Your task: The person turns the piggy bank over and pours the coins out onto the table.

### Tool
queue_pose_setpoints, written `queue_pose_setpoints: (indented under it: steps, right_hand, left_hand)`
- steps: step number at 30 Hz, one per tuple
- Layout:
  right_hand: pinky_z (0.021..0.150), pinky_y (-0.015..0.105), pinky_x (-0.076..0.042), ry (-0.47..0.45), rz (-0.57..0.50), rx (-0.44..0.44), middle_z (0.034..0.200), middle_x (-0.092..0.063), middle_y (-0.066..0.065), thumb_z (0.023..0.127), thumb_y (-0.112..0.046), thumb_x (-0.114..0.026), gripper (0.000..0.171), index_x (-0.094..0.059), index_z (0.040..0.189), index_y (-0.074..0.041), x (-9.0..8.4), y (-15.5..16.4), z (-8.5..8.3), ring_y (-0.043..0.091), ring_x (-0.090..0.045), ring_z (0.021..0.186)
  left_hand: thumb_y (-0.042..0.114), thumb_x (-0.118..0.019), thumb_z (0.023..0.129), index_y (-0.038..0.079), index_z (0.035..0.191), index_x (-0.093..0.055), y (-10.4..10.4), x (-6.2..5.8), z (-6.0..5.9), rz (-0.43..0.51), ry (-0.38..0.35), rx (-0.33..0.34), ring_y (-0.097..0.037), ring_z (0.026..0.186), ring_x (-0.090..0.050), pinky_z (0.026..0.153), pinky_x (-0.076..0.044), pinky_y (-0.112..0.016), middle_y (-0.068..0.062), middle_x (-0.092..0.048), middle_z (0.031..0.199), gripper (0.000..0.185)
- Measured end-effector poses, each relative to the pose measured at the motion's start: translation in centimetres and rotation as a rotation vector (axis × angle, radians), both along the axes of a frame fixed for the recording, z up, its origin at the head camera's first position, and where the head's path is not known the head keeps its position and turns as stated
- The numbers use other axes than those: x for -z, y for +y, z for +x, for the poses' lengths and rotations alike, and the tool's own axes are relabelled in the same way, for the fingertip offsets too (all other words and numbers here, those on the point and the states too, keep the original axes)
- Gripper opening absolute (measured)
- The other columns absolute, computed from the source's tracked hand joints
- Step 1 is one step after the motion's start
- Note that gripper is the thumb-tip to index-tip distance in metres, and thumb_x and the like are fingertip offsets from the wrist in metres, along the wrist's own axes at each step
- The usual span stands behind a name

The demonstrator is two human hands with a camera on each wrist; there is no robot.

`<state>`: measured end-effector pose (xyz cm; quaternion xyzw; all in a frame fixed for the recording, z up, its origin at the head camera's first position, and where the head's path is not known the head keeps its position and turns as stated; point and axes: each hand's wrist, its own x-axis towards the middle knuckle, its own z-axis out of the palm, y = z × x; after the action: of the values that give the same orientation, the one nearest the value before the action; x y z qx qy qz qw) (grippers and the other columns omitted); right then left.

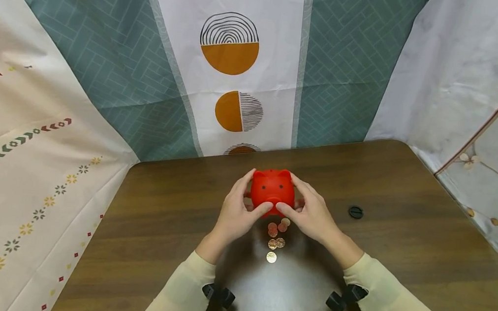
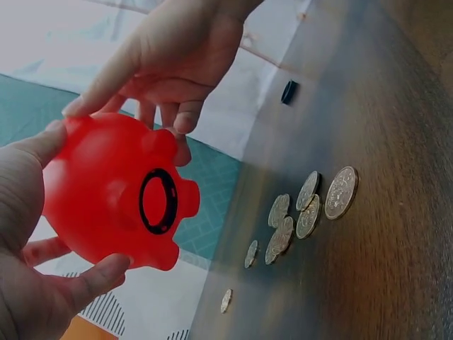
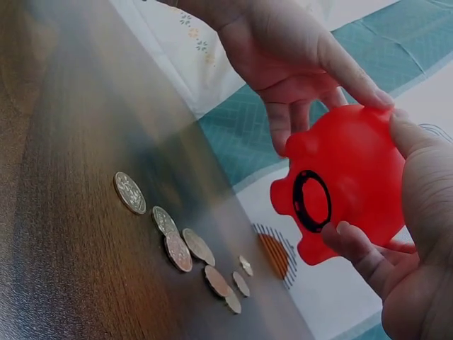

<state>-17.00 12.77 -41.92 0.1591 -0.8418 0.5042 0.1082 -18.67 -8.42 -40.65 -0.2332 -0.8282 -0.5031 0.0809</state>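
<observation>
Both hands hold a red piggy bank (image 1: 272, 189) up over the table, its snout towards me in the head view. My left hand (image 1: 235, 212) grips its left side and my right hand (image 1: 313, 213) the opposite side, thumbs near the snout. The wrist views show the underside with its stubby feet and a black ring (image 2: 144, 205) round the belly opening. Several coins (image 1: 271, 257) lie below the bank, some overlapping. A round black plug (image 1: 355, 212) with a bar across it lies on the table, right of my right hand.
The dark brown wooden table (image 1: 157, 236) stretches out on both sides. Behind it hangs a green and white patterned cloth (image 1: 274, 118). Cream cloth (image 1: 81, 195) drapes along the left edge, and pale floral cloth (image 1: 472, 190) is on the right.
</observation>
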Motion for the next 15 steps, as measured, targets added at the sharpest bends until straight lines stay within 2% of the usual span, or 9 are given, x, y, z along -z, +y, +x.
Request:
queue_pose_setpoints:
  steps: [8, 15]
  right_hand:
    - [0.062, 0.027, -0.054, 0.000, 0.010, -0.004, 0.131, -0.050, 0.004, 0.083, -0.041, -0.074, 0.078, -0.036, 0.149, -0.026, -0.13, -0.19, 0.34, 0.019, -0.057, 0.068]
    - [0.060, 0.027, -0.052, -0.003, 0.021, -0.029, 0.125, -0.049, -0.001, 0.082, -0.038, -0.076, 0.079, -0.035, 0.149, -0.028, 0.04, -0.41, 0.82, 0.028, -0.056, 0.071]
  left_hand:
    - [0.042, -0.072, 0.084, 0.023, 0.149, -0.031, -0.29, 0.40, -0.15, -0.009, -0.005, -0.023, -0.022, 0.089, -0.064, 0.074, -0.056, -0.028, 0.001, -0.049, 0.132, 0.079]
    - [0.045, -0.066, 0.088, 0.015, 0.148, -0.034, -0.52, 0.72, -0.10, 0.003, 0.002, -0.066, -0.020, 0.077, -0.061, 0.070, -0.056, -0.027, -0.003, -0.053, 0.124, 0.074]
